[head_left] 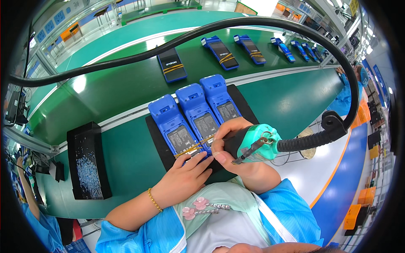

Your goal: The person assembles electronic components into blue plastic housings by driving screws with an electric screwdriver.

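3 blue devices (166, 109) lie on the black mat (247, 105); over it, the right hand (244, 168) grips a corded tool (259, 145), the left hand (183, 177) spreads loosely; tilting the tool could scratch one.

Between the black bin (86, 139) and the mat (244, 107), bare table (126, 145) gives my left hand (185, 177) passage — a thick cable (253, 20) arches across ahead.

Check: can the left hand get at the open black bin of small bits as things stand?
Probably yes: the black bin stands to the left hand's left on the same green worktop, with no visible obstacle between. The hand would just need to leave the leftmost blue device.
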Available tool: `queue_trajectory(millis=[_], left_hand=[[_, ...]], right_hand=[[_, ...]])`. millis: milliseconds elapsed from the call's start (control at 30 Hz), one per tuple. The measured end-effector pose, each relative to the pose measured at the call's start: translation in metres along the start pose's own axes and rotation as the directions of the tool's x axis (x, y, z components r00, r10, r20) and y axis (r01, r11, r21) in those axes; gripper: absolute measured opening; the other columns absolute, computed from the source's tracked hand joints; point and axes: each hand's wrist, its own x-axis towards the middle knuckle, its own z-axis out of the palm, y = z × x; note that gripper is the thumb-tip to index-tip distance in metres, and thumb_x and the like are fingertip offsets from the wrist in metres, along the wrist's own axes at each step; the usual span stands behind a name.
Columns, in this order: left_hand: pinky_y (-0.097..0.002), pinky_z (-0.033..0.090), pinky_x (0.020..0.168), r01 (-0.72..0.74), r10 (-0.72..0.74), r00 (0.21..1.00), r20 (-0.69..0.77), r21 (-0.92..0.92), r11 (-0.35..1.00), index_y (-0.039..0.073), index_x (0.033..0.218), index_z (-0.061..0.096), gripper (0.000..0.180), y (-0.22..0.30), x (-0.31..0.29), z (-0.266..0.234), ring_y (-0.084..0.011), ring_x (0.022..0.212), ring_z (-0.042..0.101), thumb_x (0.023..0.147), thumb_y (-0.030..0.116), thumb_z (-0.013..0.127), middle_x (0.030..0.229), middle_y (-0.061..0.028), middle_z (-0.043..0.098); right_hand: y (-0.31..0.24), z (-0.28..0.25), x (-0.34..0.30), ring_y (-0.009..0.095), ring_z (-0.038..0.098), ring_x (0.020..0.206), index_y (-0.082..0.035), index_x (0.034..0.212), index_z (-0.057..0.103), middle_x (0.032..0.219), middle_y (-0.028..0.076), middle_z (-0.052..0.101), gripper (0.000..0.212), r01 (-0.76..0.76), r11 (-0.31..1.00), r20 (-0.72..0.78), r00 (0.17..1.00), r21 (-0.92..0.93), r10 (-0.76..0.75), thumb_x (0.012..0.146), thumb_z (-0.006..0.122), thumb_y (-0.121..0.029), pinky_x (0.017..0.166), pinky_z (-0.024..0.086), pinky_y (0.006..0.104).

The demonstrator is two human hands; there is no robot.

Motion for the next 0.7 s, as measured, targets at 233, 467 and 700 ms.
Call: queue_trajectory(millis=[233, 467, 700], left_hand=[[-0.0436, 0.033, 0.106, 0.017, -0.016, 1.000, 0.009, -0.053, 0.998, 0.009, 0.112, 0.066, 0.036, 0.0023, 0.0080, 0.0032, -0.0240, 0.134, 0.040, 0.080, 0.026, 0.067, 0.138, -0.0068, 0.051], [-0.0458, 0.032, 0.106, 0.022, -0.020, 1.000, 0.020, -0.086, 0.996, 0.010, 0.110, 0.066, 0.035, 0.0006, 0.0093, 0.0031, -0.0236, 0.134, 0.040, 0.081, 0.029, 0.067, 0.134, -0.0050, 0.054], [-0.0465, 0.032, 0.105, 0.038, -0.036, 0.999, 0.019, -0.115, 0.993, 0.011, 0.108, 0.065, 0.033, -0.0003, 0.0094, 0.0032, -0.0233, 0.133, 0.041, 0.081, 0.029, 0.068, 0.130, -0.0044, 0.056]], right_hand=[[0.0013, -0.0043, -0.0025, 0.008, 0.055, 0.066, 0.005, 0.104, 0.055, 0.076, 0.007, 0.059, 0.036, 0.022, 1.000, -0.050, 0.999, 0.005, -0.021, 0.071, 0.070, 0.007, 0.057, 0.041, 0.0220], [0.0012, -0.0035, -0.0032, 0.008, 0.054, 0.060, 0.003, 0.103, 0.056, 0.068, 0.004, 0.059, 0.036, -0.023, 1.000, -0.049, 0.999, 0.013, 0.023, 0.070, 0.072, 0.005, 0.055, 0.040, 0.0226], [0.0000, -0.0013, -0.0060, 0.007, 0.055, 0.060, 0.002, 0.101, 0.057, 0.069, 0.003, 0.062, 0.036, -0.073, 0.997, -0.049, 0.996, 0.032, 0.074, 0.069, 0.074, 0.002, 0.056, 0.041, 0.0229]])
